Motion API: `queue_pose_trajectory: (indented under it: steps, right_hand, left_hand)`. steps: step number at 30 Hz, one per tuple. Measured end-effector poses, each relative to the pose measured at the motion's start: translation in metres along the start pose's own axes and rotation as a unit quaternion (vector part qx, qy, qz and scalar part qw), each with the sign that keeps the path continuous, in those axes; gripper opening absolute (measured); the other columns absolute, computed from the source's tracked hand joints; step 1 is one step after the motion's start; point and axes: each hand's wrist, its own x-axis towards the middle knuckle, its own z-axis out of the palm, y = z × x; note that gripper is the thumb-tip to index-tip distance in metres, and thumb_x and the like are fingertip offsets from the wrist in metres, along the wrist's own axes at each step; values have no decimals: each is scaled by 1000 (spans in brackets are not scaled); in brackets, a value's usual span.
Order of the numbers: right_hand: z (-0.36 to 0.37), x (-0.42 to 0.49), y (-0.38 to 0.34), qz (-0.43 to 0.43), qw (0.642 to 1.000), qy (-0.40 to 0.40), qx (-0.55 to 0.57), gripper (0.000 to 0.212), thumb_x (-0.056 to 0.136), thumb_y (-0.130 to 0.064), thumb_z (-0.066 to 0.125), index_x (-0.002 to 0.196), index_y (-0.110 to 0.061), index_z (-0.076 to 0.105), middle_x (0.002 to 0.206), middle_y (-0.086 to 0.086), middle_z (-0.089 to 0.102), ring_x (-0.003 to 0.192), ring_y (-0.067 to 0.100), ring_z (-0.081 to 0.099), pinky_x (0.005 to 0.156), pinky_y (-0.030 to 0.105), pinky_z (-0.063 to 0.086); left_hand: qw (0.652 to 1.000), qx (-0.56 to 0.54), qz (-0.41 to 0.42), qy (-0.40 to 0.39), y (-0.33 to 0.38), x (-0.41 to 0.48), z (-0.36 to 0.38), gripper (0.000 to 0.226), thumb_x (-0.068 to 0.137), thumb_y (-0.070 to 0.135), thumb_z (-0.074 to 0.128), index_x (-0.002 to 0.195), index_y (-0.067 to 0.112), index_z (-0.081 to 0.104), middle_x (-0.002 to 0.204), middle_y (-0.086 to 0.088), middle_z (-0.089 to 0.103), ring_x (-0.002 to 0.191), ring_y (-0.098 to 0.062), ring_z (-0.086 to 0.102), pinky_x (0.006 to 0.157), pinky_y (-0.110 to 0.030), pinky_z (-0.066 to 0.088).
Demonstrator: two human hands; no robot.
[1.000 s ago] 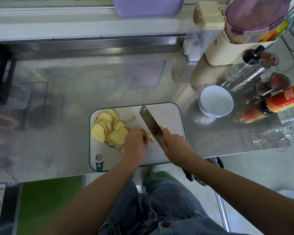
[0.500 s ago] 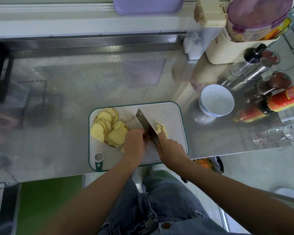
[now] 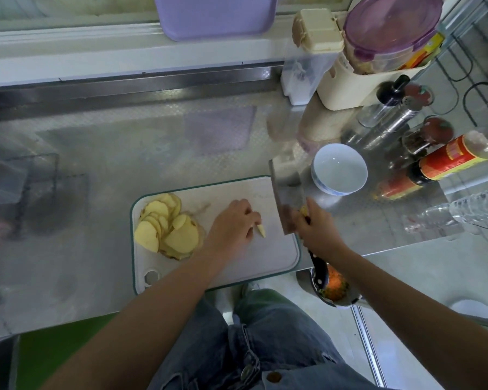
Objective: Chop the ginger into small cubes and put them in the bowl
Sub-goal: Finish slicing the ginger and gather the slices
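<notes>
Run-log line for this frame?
right hand: grips cleaver, ginger bits on it, near bowl | left hand: on cutting board, ginger piece beside it | bowl: empty | ginger slices: piled on board

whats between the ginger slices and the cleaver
Head view: between the ginger slices and the cleaver lies the left hand on the board, a small ginger piece at its fingers.

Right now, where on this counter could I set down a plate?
The bare steel counter left of and behind the green-rimmed white cutting board is free. It is crowded at right: the white bowl, the red-labelled sauce bottle, and the right hand with the steel cleaver.
</notes>
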Motion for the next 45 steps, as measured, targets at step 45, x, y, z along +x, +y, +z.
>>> queue_pose_trajectory:
  steps: [45]
  right_hand:
    - [7, -10, -1, 16, 997, -75, -1, 21, 98, -25, 49, 106, -5, 49, 74, 16, 59, 70, 34, 61, 67, 49, 53]
  left_hand:
    - [987, -27, -155, 20, -35, 47, -3, 22, 99, 8, 42, 115, -3, 52, 116, -21, 53, 108, -35, 52, 88, -36, 37]
